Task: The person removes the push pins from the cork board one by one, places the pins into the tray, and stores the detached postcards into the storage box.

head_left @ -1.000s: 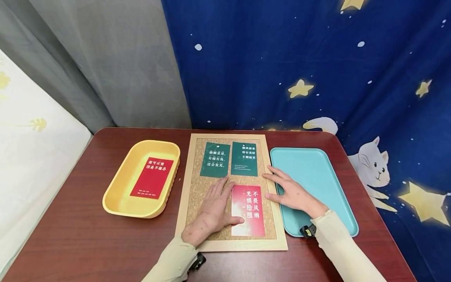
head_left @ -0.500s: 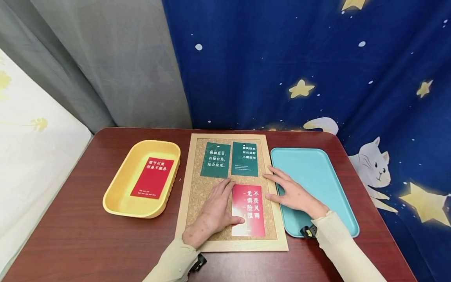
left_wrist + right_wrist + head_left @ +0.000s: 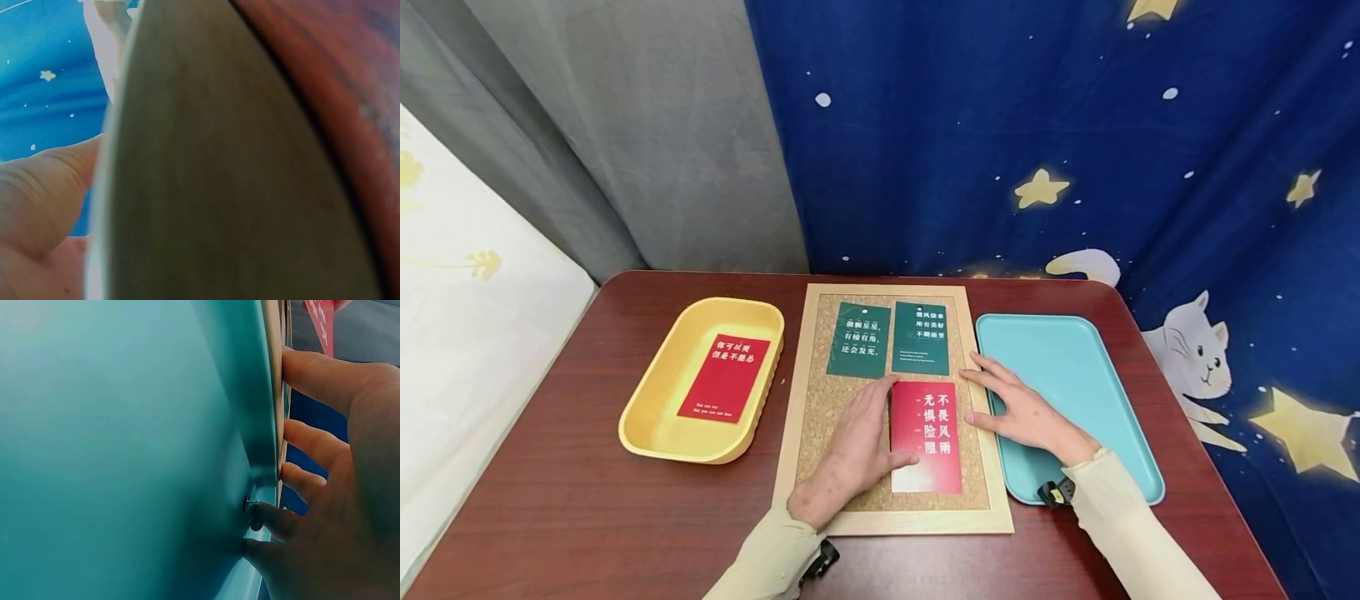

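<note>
My left hand (image 3: pixel 857 437) pinches the left side of a pink-and-white card (image 3: pixel 936 433), thumb across its face. The card stands a little over the lower right of a cork board (image 3: pixel 850 483). In the right wrist view that card (image 3: pixel 324 325) hangs at a slant by my left fingertips. My right hand (image 3: pixel 1030 412) spreads over the board's right frame and the blue tray's left rim. Thumb and fingers reach the wooden edge; two lower fingertips are at small dark shiny bits (image 3: pixel 255 519) beside the rim. Two green cards (image 3: pixel 858 340) lie side by side on the board's upper half.
A yellow basket (image 3: pixel 651 425) with a red card (image 3: pixel 724 379) in it stands left of the board. The blue tray (image 3: pixel 1078 375) lies against the board's right side. Behind the dark red table (image 3: pixel 565 500) hang grey and starry blue curtains (image 3: pixel 925 150).
The pink-and-white card has risen off the board and shifted slightly away from me, held by my left hand. My right hand has hardly moved.
</note>
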Action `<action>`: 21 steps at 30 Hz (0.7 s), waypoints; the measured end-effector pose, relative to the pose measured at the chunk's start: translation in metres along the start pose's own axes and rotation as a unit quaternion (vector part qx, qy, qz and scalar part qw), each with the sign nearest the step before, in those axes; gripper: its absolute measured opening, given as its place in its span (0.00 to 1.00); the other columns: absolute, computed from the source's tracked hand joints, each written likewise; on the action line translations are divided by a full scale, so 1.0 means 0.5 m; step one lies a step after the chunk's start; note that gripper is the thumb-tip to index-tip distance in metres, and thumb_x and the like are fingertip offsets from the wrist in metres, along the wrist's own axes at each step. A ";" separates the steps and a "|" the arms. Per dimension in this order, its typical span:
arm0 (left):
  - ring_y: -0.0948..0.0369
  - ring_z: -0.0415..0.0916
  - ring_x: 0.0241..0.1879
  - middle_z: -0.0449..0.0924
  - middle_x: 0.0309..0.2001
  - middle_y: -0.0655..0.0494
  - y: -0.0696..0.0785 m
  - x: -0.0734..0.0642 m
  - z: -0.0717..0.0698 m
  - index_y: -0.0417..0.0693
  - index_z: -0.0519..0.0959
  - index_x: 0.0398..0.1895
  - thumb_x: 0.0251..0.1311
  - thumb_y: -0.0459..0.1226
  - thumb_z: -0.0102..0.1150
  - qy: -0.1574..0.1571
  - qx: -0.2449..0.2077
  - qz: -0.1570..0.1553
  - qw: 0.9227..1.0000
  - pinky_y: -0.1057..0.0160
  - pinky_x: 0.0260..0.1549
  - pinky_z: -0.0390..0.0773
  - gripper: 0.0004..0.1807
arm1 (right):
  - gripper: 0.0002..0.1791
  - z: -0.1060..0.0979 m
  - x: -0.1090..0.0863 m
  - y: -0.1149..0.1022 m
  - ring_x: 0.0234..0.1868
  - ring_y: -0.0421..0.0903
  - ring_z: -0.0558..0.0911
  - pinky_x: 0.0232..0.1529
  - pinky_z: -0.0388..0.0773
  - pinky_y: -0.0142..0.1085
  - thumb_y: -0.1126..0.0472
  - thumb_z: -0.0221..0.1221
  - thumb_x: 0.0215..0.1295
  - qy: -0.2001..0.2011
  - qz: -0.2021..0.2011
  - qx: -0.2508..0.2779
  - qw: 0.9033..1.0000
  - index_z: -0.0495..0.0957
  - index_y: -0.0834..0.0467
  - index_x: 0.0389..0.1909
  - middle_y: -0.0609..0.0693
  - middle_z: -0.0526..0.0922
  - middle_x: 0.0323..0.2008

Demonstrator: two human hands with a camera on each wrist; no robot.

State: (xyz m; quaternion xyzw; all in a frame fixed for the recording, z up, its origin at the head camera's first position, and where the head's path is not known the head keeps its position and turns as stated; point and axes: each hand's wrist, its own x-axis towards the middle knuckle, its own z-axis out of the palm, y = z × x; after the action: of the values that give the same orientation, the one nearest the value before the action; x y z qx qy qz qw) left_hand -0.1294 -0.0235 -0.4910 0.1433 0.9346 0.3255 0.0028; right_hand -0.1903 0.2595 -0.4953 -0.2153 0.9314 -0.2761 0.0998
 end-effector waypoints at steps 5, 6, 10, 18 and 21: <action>0.50 0.69 0.73 0.68 0.74 0.47 0.000 0.000 -0.002 0.48 0.54 0.81 0.42 0.44 0.87 0.010 -0.021 -0.021 1.000 0.48 0.74 0.71 0.64 | 0.41 0.000 0.000 0.000 0.83 0.63 0.54 0.73 0.66 0.67 0.42 0.67 0.67 -0.001 0.002 0.002 1.000 0.67 0.49 0.78 0.52 0.54 0.84; 0.50 0.69 0.73 0.68 0.75 0.47 0.000 0.001 -0.002 0.48 0.54 0.81 0.43 0.44 0.87 0.012 -0.026 -0.024 0.999 0.48 0.73 0.72 0.64 | 0.41 0.000 0.001 0.000 0.83 0.63 0.54 0.73 0.66 0.67 0.42 0.68 0.67 -0.001 0.003 0.002 1.000 0.67 0.49 0.78 0.52 0.54 0.84; 0.51 0.71 0.71 0.67 0.76 0.48 0.001 0.003 -0.004 0.49 0.52 0.83 0.45 0.41 0.85 0.027 -0.050 -0.034 0.998 0.50 0.72 0.74 0.64 | 0.41 -0.001 0.001 0.001 0.83 0.63 0.53 0.73 0.65 0.68 0.42 0.68 0.67 0.000 0.003 0.003 1.000 0.67 0.48 0.77 0.52 0.54 0.84; 0.60 0.81 0.45 0.80 0.53 0.50 0.000 0.002 -0.009 0.54 0.48 0.84 0.47 0.35 0.84 0.035 -0.093 -0.031 0.995 0.67 0.39 0.85 0.66 | 0.41 0.001 0.002 0.002 0.83 0.63 0.54 0.73 0.65 0.68 0.42 0.67 0.67 -0.002 0.000 0.003 1.000 0.67 0.48 0.78 0.52 0.54 0.84; 0.61 0.80 0.41 0.80 0.49 0.51 -0.001 0.002 -0.010 0.54 0.48 0.84 0.47 0.33 0.83 0.037 -0.112 -0.026 0.993 0.71 0.33 0.82 0.66 | 0.41 0.001 0.002 0.002 0.83 0.63 0.54 0.73 0.65 0.68 0.42 0.68 0.67 -0.001 -0.001 0.005 1.000 0.67 0.48 0.77 0.52 0.54 0.84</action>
State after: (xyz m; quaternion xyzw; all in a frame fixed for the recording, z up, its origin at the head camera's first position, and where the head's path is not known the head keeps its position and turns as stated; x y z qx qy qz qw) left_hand -0.1309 -0.0265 -0.4873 0.1053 0.8953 0.4328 -0.0074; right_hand -0.1912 0.2597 -0.4963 -0.2162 0.9298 -0.2803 0.1013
